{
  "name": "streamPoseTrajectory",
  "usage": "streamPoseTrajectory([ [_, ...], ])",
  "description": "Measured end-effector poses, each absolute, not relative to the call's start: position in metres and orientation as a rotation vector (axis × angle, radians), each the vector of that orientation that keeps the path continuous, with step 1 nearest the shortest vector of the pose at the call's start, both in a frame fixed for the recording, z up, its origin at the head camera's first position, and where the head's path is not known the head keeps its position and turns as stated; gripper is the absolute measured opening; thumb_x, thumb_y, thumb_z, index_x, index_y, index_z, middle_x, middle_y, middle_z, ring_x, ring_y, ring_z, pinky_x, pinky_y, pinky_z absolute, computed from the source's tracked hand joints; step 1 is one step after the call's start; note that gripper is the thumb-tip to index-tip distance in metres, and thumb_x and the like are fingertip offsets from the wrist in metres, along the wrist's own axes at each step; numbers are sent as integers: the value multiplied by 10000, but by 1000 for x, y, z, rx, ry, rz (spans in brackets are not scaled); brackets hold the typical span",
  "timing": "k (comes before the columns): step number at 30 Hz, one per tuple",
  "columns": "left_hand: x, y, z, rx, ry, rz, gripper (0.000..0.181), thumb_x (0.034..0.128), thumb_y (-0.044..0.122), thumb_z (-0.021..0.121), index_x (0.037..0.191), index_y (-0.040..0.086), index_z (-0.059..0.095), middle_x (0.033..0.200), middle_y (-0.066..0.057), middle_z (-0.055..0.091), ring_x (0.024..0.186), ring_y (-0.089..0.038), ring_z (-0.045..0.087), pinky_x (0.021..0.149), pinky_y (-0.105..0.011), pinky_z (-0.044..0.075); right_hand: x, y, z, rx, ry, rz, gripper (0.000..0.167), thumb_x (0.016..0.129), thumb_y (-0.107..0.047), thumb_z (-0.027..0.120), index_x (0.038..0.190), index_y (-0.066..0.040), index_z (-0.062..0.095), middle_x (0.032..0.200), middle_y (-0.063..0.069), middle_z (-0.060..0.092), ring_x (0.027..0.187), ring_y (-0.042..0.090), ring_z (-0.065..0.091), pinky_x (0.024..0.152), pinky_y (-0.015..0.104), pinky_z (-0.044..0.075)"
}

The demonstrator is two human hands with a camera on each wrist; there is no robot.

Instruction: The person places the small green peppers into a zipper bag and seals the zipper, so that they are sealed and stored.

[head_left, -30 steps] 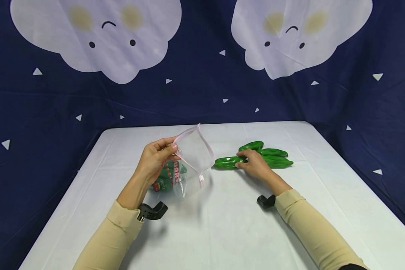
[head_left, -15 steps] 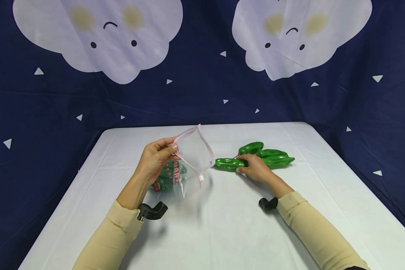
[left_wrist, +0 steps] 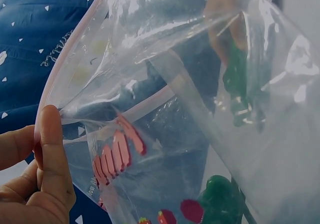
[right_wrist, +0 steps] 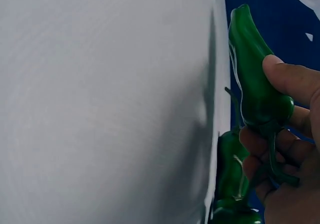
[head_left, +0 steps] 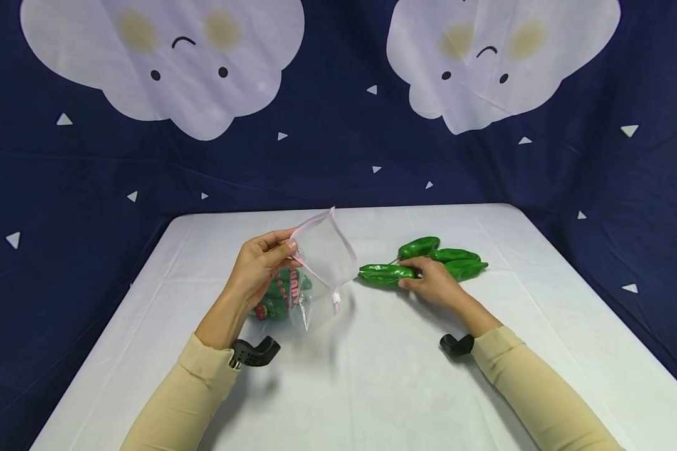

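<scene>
My left hand [head_left: 262,263] pinches the rim of a clear zip bag [head_left: 324,250] between thumb and fingers, its pink-edged mouth spread apart. Red lettering [left_wrist: 115,156] and small strawberry pictures are printed on the bag. Through the plastic, a dark green shape [left_wrist: 220,199] shows; whether it is inside or behind is hard to tell. To the right, my right hand [head_left: 433,283] grips a glossy green pepper [head_left: 385,274] near its stem end, the tip pointing left toward the bag. In the right wrist view, the thumb presses on the pepper's side and the curved stem hangs beside the curled fingers.
Just behind and right of my right hand lie three more green peppers [head_left: 454,255]. A white cloth covers the table [head_left: 383,388]. A dark blue curtain [head_left: 338,163] with cloud and triangle prints hangs at the table's far edge.
My right hand has closed on the leftmost pepper and shifted slightly right and toward me. The left hand and the bag have stayed still.
</scene>
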State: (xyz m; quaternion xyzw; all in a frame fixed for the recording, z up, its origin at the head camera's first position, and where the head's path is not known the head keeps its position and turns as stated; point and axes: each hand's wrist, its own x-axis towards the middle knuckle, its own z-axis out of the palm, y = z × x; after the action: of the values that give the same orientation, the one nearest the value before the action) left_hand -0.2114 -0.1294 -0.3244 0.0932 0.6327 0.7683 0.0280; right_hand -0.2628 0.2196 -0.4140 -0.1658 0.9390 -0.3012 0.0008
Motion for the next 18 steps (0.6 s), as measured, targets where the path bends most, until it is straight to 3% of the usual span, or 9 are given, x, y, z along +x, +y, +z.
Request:
streamPoseTrajectory([
  [9, -212, -129, -325, 291, 1949, 2367, 422, 923, 36, 574, 1283, -147, 449, 880, -5, 622, 732, -91, 633, 696, -210, 595, -250, 225, -392, -475, 2969, -1050, 498, 836, -311, 711, 1281, -128, 581, 1268, 139, 599, 1126, 342, 572, 949, 507, 486],
  [18, -212, -130, -325, 297, 1953, 2364, 418, 925, 45, 574, 1282, -140, 458, 893, -24, 613, 731, -88, 632, 698, -210, 593, -241, 229, -370, -428, 2971, -1099, 536, 839, -442, 679, 1302, -196, 564, 1304, 97, 580, 1149, 327, 554, 919, 491, 507],
])
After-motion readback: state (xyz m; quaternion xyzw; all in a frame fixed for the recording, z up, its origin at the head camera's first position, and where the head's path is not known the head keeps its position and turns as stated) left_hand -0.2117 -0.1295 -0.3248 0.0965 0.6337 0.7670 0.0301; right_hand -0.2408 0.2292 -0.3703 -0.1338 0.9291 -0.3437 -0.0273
